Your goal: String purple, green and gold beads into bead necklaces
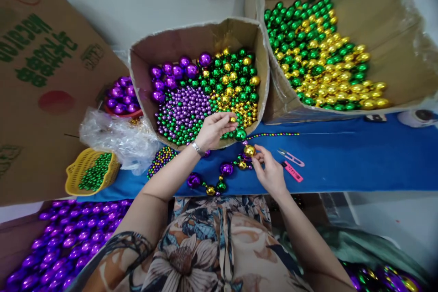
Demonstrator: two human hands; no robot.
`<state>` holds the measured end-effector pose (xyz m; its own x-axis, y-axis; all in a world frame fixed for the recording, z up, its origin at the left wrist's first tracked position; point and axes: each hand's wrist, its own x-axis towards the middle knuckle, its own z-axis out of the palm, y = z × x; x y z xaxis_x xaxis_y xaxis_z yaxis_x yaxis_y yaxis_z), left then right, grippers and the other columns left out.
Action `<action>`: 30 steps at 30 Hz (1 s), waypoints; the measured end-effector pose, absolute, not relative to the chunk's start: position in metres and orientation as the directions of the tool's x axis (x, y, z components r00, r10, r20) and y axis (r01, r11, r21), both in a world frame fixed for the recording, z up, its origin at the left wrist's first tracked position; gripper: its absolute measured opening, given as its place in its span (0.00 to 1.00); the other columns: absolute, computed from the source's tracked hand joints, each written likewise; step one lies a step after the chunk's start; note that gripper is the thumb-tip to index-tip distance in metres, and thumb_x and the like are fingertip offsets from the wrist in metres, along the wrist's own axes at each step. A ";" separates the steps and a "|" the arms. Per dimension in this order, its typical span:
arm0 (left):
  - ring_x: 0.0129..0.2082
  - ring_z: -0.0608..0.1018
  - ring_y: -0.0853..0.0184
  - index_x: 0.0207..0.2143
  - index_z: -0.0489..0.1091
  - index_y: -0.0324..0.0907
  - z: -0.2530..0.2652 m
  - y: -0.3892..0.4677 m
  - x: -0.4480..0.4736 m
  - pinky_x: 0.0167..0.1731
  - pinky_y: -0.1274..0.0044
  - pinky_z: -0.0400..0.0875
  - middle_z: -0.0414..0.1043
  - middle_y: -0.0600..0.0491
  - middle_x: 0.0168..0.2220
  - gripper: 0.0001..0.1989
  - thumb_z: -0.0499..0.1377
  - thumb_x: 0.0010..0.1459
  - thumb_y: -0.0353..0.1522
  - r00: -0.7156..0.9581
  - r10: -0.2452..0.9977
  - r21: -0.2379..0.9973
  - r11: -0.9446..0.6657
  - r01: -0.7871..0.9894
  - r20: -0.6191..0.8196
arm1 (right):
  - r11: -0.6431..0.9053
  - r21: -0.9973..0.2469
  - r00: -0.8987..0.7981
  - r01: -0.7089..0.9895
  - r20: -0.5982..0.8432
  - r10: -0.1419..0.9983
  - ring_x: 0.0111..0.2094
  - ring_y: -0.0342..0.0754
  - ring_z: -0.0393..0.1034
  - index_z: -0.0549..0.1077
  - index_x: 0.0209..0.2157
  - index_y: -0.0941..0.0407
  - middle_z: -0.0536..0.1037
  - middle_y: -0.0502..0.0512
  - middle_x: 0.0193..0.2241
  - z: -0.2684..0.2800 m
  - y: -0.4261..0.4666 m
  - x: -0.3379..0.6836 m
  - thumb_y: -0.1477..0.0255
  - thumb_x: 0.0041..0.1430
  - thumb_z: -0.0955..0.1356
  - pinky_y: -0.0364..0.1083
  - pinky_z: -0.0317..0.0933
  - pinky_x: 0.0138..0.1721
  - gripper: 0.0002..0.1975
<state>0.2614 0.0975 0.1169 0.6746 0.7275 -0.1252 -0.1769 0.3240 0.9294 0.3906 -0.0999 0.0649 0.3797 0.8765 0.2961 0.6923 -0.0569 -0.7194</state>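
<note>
My left hand (216, 128) is pinched on a small gold bead (233, 119), above the front of a cardboard box of mixed purple, green and gold beads. Over the blue cloth my right hand (268, 169) closes its fingers at a large gold bead (249, 150) on a bead string. That string of large beads carries purple beads (194, 180), gold and green ones, and curves to the left across the cloth. A green bead (240, 134) lies near the box's front edge. A thin strand of tiny beads (273, 135) runs to the right.
The middle cardboard box (143, 54) stands beside a larger box (393, 54) of green and gold beads. Pink snips (294, 158) and a pink cutter (292, 172) lie to the right. A yellow basket (71, 180), plastic bag (116, 139) and purple beads (68, 242) are at left.
</note>
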 end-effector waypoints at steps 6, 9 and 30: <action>0.35 0.82 0.67 0.37 0.74 0.39 0.118 0.091 0.246 0.38 0.76 0.78 0.77 0.52 0.33 0.16 0.70 0.48 0.37 0.619 0.773 0.904 0.355 -0.238 -0.140 | -0.052 -0.691 0.338 0.721 0.285 0.897 0.33 0.44 0.73 0.64 0.55 0.55 0.76 0.53 0.33 0.067 -0.099 0.385 0.68 0.66 0.60 0.44 0.69 0.40 0.18; 0.35 0.82 0.67 0.35 0.74 0.39 0.117 0.089 0.246 0.36 0.77 0.78 0.76 0.54 0.31 0.16 0.71 0.45 0.36 0.604 0.786 0.898 0.354 -0.262 -0.133 | -0.049 -0.684 0.329 0.727 0.286 0.900 0.34 0.45 0.73 0.64 0.56 0.55 0.76 0.54 0.34 0.068 -0.100 0.385 0.68 0.66 0.60 0.45 0.69 0.41 0.18; 0.33 0.79 0.71 0.34 0.72 0.38 0.124 0.064 0.233 0.34 0.78 0.75 0.77 0.50 0.35 0.12 0.63 0.57 0.39 0.620 0.744 0.961 -0.268 -0.066 0.250 | -0.073 -0.785 0.311 0.615 0.156 0.938 0.38 0.47 0.74 0.63 0.58 0.53 0.72 0.60 0.46 0.046 -0.093 0.377 0.71 0.63 0.61 0.50 0.71 0.43 0.21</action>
